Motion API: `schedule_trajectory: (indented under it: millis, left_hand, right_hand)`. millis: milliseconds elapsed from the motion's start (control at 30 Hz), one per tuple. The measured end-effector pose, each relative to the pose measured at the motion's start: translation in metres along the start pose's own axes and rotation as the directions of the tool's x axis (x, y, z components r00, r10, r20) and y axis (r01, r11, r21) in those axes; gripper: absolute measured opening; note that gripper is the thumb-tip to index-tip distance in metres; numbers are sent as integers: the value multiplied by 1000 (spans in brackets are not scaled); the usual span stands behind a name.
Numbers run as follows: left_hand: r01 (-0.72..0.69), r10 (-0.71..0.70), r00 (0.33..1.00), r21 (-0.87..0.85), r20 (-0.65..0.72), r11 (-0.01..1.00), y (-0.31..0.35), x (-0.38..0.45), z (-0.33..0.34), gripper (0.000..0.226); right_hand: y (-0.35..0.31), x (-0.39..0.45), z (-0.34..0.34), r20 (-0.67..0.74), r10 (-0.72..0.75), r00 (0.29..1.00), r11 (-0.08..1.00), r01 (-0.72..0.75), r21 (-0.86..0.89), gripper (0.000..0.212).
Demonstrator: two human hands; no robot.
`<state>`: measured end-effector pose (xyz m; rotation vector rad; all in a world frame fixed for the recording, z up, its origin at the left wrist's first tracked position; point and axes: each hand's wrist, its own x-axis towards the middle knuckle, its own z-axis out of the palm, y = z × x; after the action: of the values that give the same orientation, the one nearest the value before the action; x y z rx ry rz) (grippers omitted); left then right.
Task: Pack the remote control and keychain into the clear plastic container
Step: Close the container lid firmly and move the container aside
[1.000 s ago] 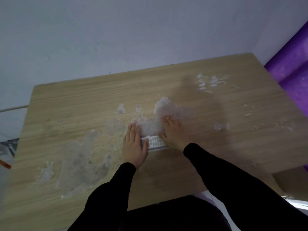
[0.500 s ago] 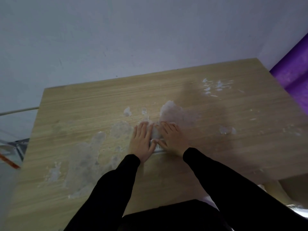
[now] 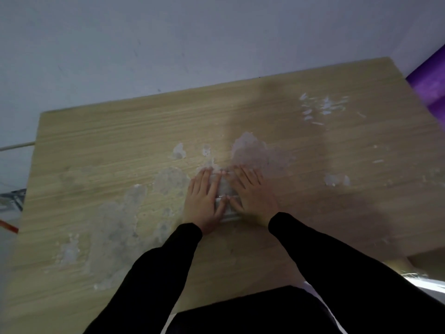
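1. Wall (image 3: 168, 44): pale grey-white and plain, rising behind the far edge of the tabletop.
2. Tabletop (image 3: 120, 141): light wood-grain laminate, worn. Whitish patches where the surface has peeled run from the middle toward the near-left corner, and smaller flecks lie toward the far-right corner. A soft shadow falls across the right half.
3. Purple surface (image 3: 433, 88): a vivid violet mass beyond the right edge of the tabletop, close to the far-right corner; what it is cannot be told.
4. Sleeves (image 3: 154, 273): black and long, one on each forearm, entering from the near edge and converging toward the middle of the tabletop.
5. Right hand (image 3: 252, 196): palm down, fingers spread flat and pointing toward the far edge, pressing on the right part of the clear plastic container; the thumb is turned inward across its near end.
6. Left hand (image 3: 204, 198): palm down, fingers extended and held together, laid flat over the left part of the container; its thumb nearly meets the right thumb.
7. Clear plastic container (image 3: 226, 189): a small transparent box resting on the tabletop near its middle, mostly hidden beneath both hands. Only a narrow strip shows between them, together with its near rim. Whether the remote control and keychain lie inside cannot be told; the contents are blurred and covered.
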<state>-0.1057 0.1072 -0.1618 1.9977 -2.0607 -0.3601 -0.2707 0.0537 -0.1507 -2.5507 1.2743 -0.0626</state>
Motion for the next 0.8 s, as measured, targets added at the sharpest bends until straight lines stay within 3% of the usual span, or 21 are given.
schedule_trajectory:
  millis: [233,433,533,633,700,800]
  left_hand:
    - [-19,12,999,-183,-39,983,-6,2,-3,60]
    - [0,-17,997,-214,-78,977,0,2,-6,58]
    - [148,-194,975,-343,-105,928,3,-4,-5,58]
    - [267,-350,930,-447,-111,853,6,-7,-6,62]
    - [288,-364,923,-399,-128,871,5,-7,-4,66]
    - [326,-372,923,-310,-102,893,4,-6,1,68]
  right_hand:
    - [4,3,-1,-9,6,1000,999,-6,32,67]
    - [2,2,1,-37,29,999,998,-27,60,65]
    - [1,-2,2,-71,208,975,954,-186,236,60]
    - [2,0,-3,-70,473,878,788,-386,479,51]
    - [4,2,-3,-49,525,850,790,-466,398,54]
    - [7,5,0,-7,507,862,835,-489,251,62]
